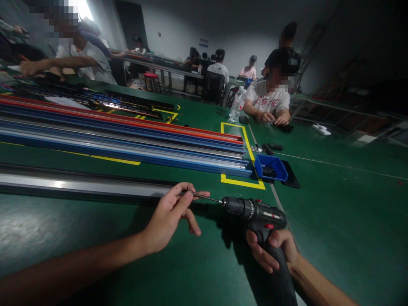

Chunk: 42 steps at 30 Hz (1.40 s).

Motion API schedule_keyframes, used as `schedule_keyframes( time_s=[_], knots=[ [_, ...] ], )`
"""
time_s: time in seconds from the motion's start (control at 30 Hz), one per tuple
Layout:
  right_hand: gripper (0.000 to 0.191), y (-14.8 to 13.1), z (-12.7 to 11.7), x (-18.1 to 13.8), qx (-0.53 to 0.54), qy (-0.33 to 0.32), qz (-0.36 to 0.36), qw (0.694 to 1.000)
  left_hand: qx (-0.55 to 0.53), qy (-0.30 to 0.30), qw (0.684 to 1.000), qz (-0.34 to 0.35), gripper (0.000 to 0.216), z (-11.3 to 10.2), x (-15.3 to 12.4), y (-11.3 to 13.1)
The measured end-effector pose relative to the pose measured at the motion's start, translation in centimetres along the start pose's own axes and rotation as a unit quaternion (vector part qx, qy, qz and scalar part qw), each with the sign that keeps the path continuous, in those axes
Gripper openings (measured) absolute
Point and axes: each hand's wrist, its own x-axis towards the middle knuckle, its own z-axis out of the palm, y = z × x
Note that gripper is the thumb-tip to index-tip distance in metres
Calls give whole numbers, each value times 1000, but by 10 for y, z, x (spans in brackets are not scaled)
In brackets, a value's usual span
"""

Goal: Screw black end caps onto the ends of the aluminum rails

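Note:
My right hand is wrapped round the handle of a black cordless drill with red details, its chuck pointing left. A long thin driver bit sticks out of the chuck. My left hand pinches the far end of this bit between thumb and forefinger, the other fingers loosely curled. Whether a small screw sits at the tip is hidden by the fingers. Just behind my left hand lies a long black and silver metal profile on the green table.
Long blue channels and an orange-red channel lie side by side beyond, ending inside a yellow tape outline. Right of them stand a blue bin and, farther back, a plastic bottle. Several people sit around the tables.

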Motion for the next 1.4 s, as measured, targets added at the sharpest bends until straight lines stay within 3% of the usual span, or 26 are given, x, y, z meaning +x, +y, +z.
schedule_keyframes(
  time_s=[0.33, 0.57, 0.7, 0.8, 0.93, 1.1, 1.23, 1.4],
  knots=[
    [42, 1, -1, 0, 2, -1, 9, 1000, 106, -10, 992, 72, 21, -2, 1, -1],
    [41, 0, 0, 0, 2, 3, -6, 1000, 175, -48, 981, 69, 25, -12, 15, 6],
    [41, -3, 0, 0, -9, 6, -17, 1000, 216, -80, 971, 69, 60, -19, 21, 10],
    [40, -8, 3, -1, -23, 21, -27, 999, 294, -75, 947, 110, 80, -27, 25, 20],
    [37, -21, 15, -1, -55, 55, -62, 995, 439, -33, 891, 110, 48, -46, 43, 35],
    [33, -49, 30, 3, -114, 104, -76, 985, 558, -56, 822, 94, 33, -62, 71, 37],
    [31, -63, 26, 13, -139, 116, -66, 981, 602, -70, 792, 77, 36, -63, 80, 28],
    [28, -62, 6, 21, -119, 142, -42, 982, 627, -53, 774, 68, 45, -64, 80, 23]
  ],
)
